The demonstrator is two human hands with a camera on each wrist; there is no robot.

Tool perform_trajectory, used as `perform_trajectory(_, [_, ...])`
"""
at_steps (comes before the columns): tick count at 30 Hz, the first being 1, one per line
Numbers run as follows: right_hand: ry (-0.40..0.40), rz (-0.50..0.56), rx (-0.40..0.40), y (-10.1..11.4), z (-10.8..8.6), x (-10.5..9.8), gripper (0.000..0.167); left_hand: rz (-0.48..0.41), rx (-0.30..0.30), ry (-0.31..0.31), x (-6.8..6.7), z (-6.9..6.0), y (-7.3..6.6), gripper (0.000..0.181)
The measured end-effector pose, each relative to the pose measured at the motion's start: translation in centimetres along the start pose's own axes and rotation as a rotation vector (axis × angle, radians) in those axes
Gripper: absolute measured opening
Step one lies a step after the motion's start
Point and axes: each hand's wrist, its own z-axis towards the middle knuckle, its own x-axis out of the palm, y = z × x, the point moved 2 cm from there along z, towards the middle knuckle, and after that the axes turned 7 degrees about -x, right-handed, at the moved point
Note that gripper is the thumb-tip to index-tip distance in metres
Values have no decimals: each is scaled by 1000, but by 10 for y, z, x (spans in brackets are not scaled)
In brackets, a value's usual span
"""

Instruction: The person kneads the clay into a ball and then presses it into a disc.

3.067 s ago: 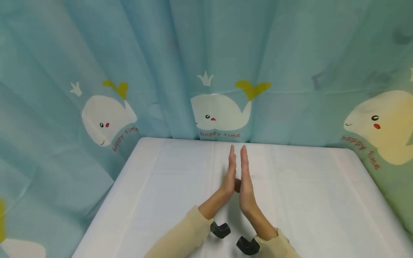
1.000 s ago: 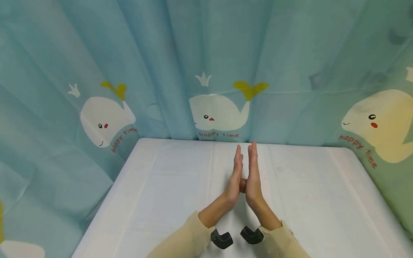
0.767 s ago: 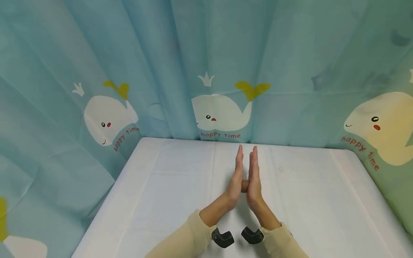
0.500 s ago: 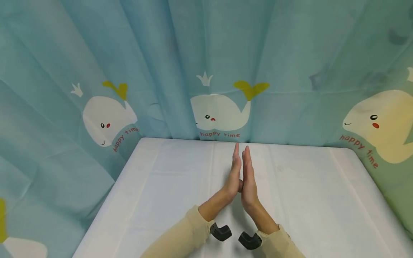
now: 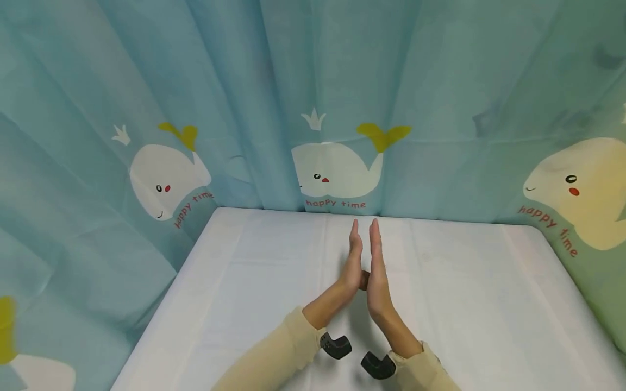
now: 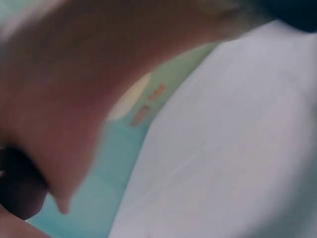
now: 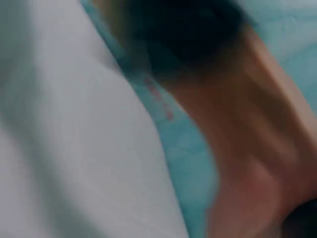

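A small, dark brown, rounded thing (image 5: 364,281) sits between the two palms above the table; its kind cannot be told. My left hand (image 5: 349,270) lies against its left side, fingers straight and pointing away. On the opposite side, my right hand (image 5: 379,285) presses flat with straight fingers. The fingertips of the two hands stand slightly apart. In the left wrist view the rounded thing (image 6: 20,186) shows dark at the lower left, beside a blurred hand. Only a dark edge of the same thing (image 7: 303,222) appears in the right wrist view's lower right corner.
A white-covered table (image 5: 469,304) lies beneath the hands. Behind it hangs a blue-green curtain (image 5: 244,81) printed with white whales. Both wrists carry a black curved device, on the left wrist (image 5: 336,346) and on the right wrist (image 5: 378,365), near the beige cuffs.
Over the last second both hands have shifted left with the brown thing. The left wrist has moved farther forward and the right wrist back slightly. The thing stays between the flat palms.
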Motion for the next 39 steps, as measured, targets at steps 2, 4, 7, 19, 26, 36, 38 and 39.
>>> perform_trajectory(2, [-57, 9, 30, -1, 8, -9, 50, 9, -3, 44, 6, -6, 0, 63])
perform_trajectory(4, [-92, 18, 63, -6, 14, -16, 50, -26, -11, 77, 11, -14, -5, 64])
perform_trajectory(7, [-119, 54, 97, -15, 16, -21, 52, -37, 24, 107, 14, -21, -18, 64])
perform_trajectory(19, [55, 6, -83, 13, -10, 4, 54, 1, 54, -4, 2, -7, -3, 64])
perform_trajectory(26, [-47, 35, 45, -12, 12, -19, 52, -79, 23, 106, 15, -24, -13, 64])
perform_trajectory(36, [31, 56, -6, 8, -1, 1, 53, -9, 140, 25, 2, -8, -5, 64])
perform_trajectory(38, [-21, 86, 42, 3, 8, -9, 52, 10, 137, 71, 8, -14, -3, 64])
perform_trajectory(39, [-43, 104, 65, -2, 11, -14, 52, 12, 136, 89, 10, -17, -4, 64])
